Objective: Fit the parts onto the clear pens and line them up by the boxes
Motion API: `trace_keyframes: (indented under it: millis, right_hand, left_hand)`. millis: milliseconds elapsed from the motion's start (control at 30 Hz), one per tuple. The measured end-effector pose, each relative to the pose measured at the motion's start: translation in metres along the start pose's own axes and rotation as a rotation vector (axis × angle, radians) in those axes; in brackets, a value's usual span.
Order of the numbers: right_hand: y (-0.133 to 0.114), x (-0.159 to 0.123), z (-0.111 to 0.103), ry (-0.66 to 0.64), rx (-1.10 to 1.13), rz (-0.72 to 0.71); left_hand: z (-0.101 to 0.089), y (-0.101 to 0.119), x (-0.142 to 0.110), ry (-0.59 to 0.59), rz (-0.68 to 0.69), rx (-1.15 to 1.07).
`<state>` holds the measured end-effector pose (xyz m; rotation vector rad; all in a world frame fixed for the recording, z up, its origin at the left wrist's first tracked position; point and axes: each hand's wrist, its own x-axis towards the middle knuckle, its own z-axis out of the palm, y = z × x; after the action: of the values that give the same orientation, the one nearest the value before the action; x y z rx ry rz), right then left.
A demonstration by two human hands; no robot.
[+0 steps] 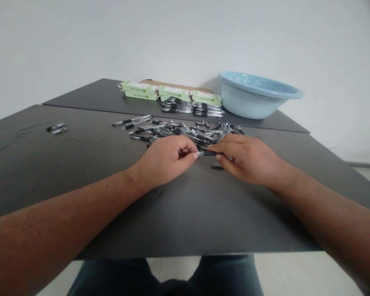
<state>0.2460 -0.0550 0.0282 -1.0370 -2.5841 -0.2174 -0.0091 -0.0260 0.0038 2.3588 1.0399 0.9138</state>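
Observation:
Between my two hands, above the dark table, lies a pen (pixel 209 153) with a black grip and a clear part, held level. My left hand (pixel 169 158) is closed, its thumb and forefinger pinching the pen's left end. At the other end, my right hand (pixel 246 158) grips the pen with thumb and fingers closed. Just behind the hands spreads a loose pile of pen parts (pixel 185 130), black and clear. A small dark pen piece (pixel 216 167) lies under my right fingers, partly hidden by them.
Stacked green and white boxes (pixel 140 90) stand at the back, with bundled pens (pixel 177 105) before them. A light blue basin (pixel 249 98) sits at the back right. A few small clear and black parts (pixel 57 128) lie at the left of the table (pixel 185 218).

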Motion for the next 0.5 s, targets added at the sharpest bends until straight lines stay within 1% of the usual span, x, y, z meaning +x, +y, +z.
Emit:
trace_keyframes:
  millis: [133, 267, 433, 500]
  right_hand:
    - [-0.0020, 0.0005, 0.0021, 0.013, -0.026, -0.022]
    - [-0.0002, 0.0004, 0.0032, 0.003, -0.037, -0.032]
    - [0.0008, -0.0004, 0.0024, -0.014, -0.034, 0.001]
    - [-0.0003, -0.0004, 0.0010, -0.025, -0.028, 0.036]
  left_hand:
    - [0.0000, -0.0005, -0.0004, -0.032, 0.021, 0.028]
    - [-0.0011, -0.0011, -0.0001, -0.022, 0.023, 0.043]
    - [-0.0014, -0.0026, 0.0008, -0.006, 0.031, 0.054]
    - [-0.0011, -0.0033, 0.0009, -0.009, 0.043, 0.065]
